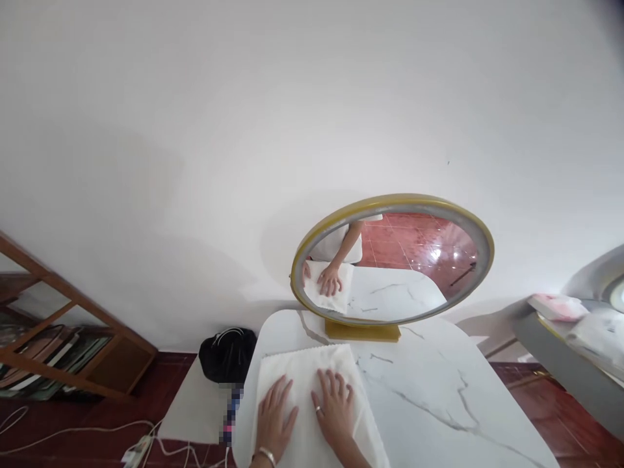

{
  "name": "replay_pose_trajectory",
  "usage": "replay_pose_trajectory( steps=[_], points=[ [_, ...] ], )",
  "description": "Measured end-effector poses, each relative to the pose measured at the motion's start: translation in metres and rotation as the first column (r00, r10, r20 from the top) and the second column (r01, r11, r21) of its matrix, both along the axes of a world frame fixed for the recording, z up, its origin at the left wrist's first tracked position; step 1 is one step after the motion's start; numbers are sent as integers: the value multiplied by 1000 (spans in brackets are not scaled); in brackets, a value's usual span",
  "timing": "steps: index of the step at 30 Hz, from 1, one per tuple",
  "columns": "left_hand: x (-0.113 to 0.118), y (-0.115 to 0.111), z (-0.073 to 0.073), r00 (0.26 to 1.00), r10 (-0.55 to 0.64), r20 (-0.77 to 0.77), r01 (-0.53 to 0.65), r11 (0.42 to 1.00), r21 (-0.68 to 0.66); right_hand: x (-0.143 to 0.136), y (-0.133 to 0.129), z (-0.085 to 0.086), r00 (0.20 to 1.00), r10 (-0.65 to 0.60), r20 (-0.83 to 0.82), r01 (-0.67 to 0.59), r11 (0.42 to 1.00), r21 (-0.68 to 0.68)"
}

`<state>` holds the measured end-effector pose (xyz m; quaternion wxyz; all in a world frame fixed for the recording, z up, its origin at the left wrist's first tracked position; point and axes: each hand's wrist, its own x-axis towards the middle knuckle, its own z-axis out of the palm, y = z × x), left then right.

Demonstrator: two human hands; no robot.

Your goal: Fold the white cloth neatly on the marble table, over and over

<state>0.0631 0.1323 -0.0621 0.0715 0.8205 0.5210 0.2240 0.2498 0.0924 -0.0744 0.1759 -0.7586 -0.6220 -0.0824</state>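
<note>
White rectangular zigzag-edged cloth point(302, 403) is lying on the grey-veined white tabletop point(414, 422); we're resting our left hand point(273, 422) and right hand point(336, 413) on it, fingers loosely spread, seemingly to hold it flat.

A white cloth point(303, 374) is lying on a grey-veined table point(429, 396), where a gold-rimmed mirror point(404, 292) is also standing, just beyond the cloth. Beside the table, a black bag point(227, 357) is resting on a low stand point(191, 413), while pale cables point(97, 429) are trailing across the red tiled floor point(168, 374).
</note>
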Motion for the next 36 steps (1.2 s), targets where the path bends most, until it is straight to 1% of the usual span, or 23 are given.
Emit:
replay_pose_trajectory(
  steps=[2,3,4,5,6,7,8,10,13,16,18,20,22,23,25,27,28,30,32,33,34,36],
  points=[
    [-11,15,-2,977,187,107,-182,982,-60,1,17,3,996,-86,-21,86,996,-15],
    [-12,23,-1,952,273,140,-261,960,-101,4,24,7,991,-129,-33,129,991,-21],
    [-10,31,1,929,336,156,-316,938,-144,8,28,11,986,-161,-45,160,987,-24],
    [-5,38,4,916,369,156,-339,922,-187,14,29,15,981,-183,-56,182,983,-23],
    [4,43,8,918,368,148,-331,917,-223,20,28,19,978,-197,-66,197,980,-18],
    [15,47,12,929,342,138,-302,920,-249,28,24,22,976,-206,-73,206,979,-12],
    [29,48,15,943,308,127,-266,926,-270,37,19,24,973,-217,-79,218,976,-7],
    [66,44,19,968,227,104,-188,936,-298,58,3,25,963,-256,-86,257,966,4],
    [135,23,17,989,116,92,-82,945,-318,100,-25,19,931,-351,-99,354,935,14],
    [208,-5,8,992,65,105,-32,957,-289,146,-50,14,861,-491,-132,497,867,13],
    [249,-17,3,989,46,138,-10,969,-247,174,-59,14,785,-592,-185,605,796,18],
    [282,-21,1,976,22,217,19,982,-188,197,-62,16,686,-674,-274,705,709,23],
    [305,-16,3,945,37,324,3,993,-122,215,-57,20,587,-711,-387,776,630,19],
    [313,-11,5,928,49,369,-15,995,-97,223,-52,23,543,-708,-451,799,602,18],
    [327,0,13,896,79,437,-60,997,-55,238,-41,28,448,-638,-627,834,550,37],
    [338,8,27,874,63,483,-68,998,-7,251,-30,33,352,-509,-786,865,497,66],
    [343,11,36,865,38,500,-58,998,24,256,-24,37,313,-442,-841,878,473,78],
    [354,14,62,848,-31,530,-33,993,111,265,-13,47,275,-332,-902,886,452,103],
    [366,15,94,836,-105,538,-26,973,230,273,-2,62,267,-232,-935,880,454,139],
    [372,16,112,828,-141,542,-35,953,302,276,3,71,266,-175,-948,876,455,162],
    [379,16,130,820,-184,543,-45,924,380,279,8,82,267,-120,-956,871,456,186],
    [394,19,169,799,-285,530,-52,845,533,286,19,106,269,-21,-963,862,451,231]
  ],
)
